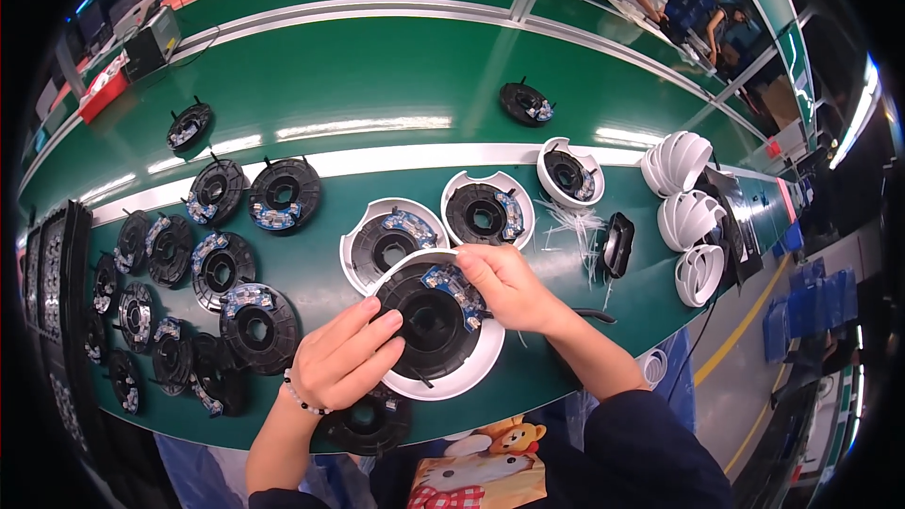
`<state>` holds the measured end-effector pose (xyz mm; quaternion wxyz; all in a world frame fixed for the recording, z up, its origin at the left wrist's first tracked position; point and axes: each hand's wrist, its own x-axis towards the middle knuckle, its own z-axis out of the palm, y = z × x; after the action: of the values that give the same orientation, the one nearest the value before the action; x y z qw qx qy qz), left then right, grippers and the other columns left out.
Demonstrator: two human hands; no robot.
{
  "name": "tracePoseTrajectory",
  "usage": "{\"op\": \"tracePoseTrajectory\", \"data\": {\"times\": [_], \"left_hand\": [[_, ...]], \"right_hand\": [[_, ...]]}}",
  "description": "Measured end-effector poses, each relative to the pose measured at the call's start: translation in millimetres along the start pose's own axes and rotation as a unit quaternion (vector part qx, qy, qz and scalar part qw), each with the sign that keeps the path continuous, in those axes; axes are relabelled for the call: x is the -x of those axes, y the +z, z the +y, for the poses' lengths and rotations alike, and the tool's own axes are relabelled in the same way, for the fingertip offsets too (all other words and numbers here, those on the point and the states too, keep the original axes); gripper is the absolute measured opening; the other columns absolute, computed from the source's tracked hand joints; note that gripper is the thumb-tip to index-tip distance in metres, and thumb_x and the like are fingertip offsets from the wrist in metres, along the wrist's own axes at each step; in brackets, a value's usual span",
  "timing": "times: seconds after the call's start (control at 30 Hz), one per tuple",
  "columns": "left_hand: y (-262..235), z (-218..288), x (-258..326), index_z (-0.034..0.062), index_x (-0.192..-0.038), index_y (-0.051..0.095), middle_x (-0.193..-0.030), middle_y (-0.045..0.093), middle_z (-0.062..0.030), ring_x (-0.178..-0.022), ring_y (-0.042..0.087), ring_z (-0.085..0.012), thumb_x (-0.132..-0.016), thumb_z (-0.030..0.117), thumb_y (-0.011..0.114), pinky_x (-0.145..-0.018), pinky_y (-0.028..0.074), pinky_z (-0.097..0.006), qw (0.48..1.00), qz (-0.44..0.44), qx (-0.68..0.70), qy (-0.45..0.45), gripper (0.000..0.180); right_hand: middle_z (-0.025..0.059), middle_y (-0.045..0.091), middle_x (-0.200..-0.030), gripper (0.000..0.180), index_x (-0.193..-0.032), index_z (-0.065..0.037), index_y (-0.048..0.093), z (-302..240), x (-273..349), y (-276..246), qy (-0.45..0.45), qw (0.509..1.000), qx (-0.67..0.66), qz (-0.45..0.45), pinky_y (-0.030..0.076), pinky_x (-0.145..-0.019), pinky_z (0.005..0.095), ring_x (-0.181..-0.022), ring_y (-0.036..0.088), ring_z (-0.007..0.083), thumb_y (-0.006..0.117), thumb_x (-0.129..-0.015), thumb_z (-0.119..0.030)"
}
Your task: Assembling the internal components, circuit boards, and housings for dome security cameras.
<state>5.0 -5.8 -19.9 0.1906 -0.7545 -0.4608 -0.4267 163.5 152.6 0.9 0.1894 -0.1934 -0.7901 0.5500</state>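
Both hands are at a white round housing held tilted over the near edge of the bench. A black plastic disc with a round hub sits inside it, and a blue circuit board lies along the disc's upper right. My left hand grips the housing's left side, fingers reaching over the rim onto the disc; its thumb is hidden. My right hand is closed on the upper right rim, thumb on top near the board. Right behind stand two more white housings with discs inside.
Several black discs with boards cover the bench's left. A third filled housing, white ties and a black oval part lie right. Stacked white rings stand farther right; black trays far left. Another black disc is nearest me.
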Motion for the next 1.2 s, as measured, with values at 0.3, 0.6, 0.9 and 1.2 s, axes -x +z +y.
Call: {"op": "tracePoseTrajectory", "data": {"times": [0.3,0.6,0.9,1.2], "left_hand": [[5,0,7,0.0008,-0.097,0.055,-0.097,0.057,-0.0193,-0.089,0.057,-0.0354,-0.07,0.01,0.063,-0.072,0.05,-0.037,0.995,0.031,0.011,-0.095,0.031],[13,17,12,-0.0039,-0.129,0.021,-0.118,0.045,-0.0126,-0.109,0.043,-0.0172,-0.079,0.043,0.053,-0.092,0.033,-0.029,0.738,0.053,0.521,-0.426,0.075],[7,14,8,-0.0053,-0.109,0.046,-0.099,0.054,-0.0078,-0.093,0.048,-0.0111,-0.089,0.018,0.035,-0.083,0.037,-0.025,0.701,0.099,0.462,-0.534,0.032],[8,11,14,-0.0045,-0.097,0.053,-0.055,0.049,-0.0023,-0.051,0.041,-0.0039,-0.086,0.014,0.041,-0.047,0.034,-0.022,0.799,0.068,0.32,-0.504,0.025]], "right_hand": [[-0.0033,0.049,-0.065,0.032,-0.083,0.003,0.054,20,27,-42,0.096,0.991,-0.072,0.058,0.038,-0.056,0.0207,-0.064,0.04,0.003,0.04,-0.091,-0.024],[0.0081,0.053,-0.061,0.023,-0.09,0.003,0.056,-8,5,9,-0.057,0.995,0.029,0.08,0.04,-0.052,0.0251,-0.055,0.049,0.0121,0.046,-0.087,-0.017],[0.0103,0.052,-0.058,0.026,-0.089,0.003,0.056,-8,-8,25,-0.039,0.998,0.045,0.032,0.04,-0.051,0.0263,-0.052,0.049,0.0143,0.043,-0.088,-0.019],[0.0115,0.05,-0.056,0.026,-0.078,0.003,0.053,-14,-10,26,-0.021,0.994,0.107,0.019,0.039,-0.05,0.0286,-0.05,0.05,0.0201,0.044,-0.087,-0.02]]}}
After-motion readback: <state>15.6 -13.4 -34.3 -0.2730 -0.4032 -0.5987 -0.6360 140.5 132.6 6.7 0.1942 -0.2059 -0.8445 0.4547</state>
